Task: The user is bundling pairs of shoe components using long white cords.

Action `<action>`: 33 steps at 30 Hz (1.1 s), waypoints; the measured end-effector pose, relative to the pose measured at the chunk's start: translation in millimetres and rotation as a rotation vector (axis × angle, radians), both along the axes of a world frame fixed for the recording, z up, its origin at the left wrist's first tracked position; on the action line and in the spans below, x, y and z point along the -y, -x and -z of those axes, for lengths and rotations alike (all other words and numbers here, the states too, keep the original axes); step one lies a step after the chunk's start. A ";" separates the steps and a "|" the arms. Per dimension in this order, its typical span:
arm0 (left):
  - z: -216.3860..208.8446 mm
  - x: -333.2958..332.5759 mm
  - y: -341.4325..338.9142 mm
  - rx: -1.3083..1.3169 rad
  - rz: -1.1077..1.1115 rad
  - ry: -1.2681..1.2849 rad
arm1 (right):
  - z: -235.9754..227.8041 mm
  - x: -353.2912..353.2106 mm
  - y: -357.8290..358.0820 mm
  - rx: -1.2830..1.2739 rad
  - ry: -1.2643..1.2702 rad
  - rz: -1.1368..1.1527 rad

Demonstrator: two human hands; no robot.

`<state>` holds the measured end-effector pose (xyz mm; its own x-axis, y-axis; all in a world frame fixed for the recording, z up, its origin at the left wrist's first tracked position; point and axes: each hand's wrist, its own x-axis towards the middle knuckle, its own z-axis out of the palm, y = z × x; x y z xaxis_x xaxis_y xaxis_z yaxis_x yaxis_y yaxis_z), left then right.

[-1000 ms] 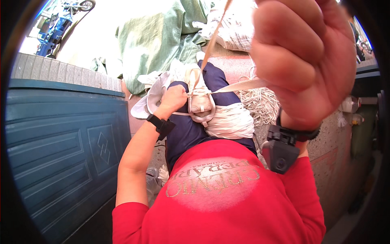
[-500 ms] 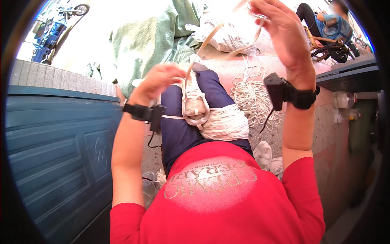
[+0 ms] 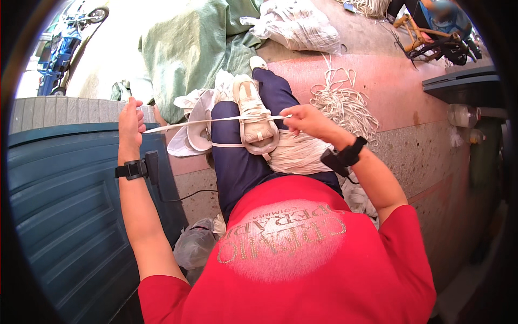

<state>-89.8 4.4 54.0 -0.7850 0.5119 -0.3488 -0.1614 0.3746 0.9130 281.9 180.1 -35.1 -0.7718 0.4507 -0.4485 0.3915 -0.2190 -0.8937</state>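
Observation:
A flat white strap (image 3: 216,121) runs taut across my lap, over a white sneaker (image 3: 254,119) on my raised foot. My left hand (image 3: 131,123) is closed on the strap's left end, out over the blue panel. My right hand (image 3: 307,120) pinches the strap just right of the sneaker. A bundle of wound white strap (image 3: 294,154) rests on my dark blue trouser leg (image 3: 237,167) below the shoe. Both wrists wear black bands with small black devices.
A loose heap of white straps (image 3: 345,105) lies on the pink ledge to the right. A green tarp (image 3: 189,48) and white sacks (image 3: 299,27) sit beyond my foot. A blue panelled door (image 3: 59,216) fills the left. A plastic bag (image 3: 197,245) lies by my hip.
My right hand has come down from high near the camera to the strap beside the sneaker. My left hand has moved outward to the left, pulling the strap straight.

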 end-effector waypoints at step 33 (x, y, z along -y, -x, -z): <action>98.1 -10.6 -156.6 -0.034 0.674 0.232 | 27.9 18.9 40.0 0.221 -1.435 -0.468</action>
<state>66.8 15.0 -44.2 -0.3364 0.8052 -0.4883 0.2003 0.5679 0.7984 241.9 161.2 -63.0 -0.9424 0.3339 0.0192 0.3273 0.9325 -0.1524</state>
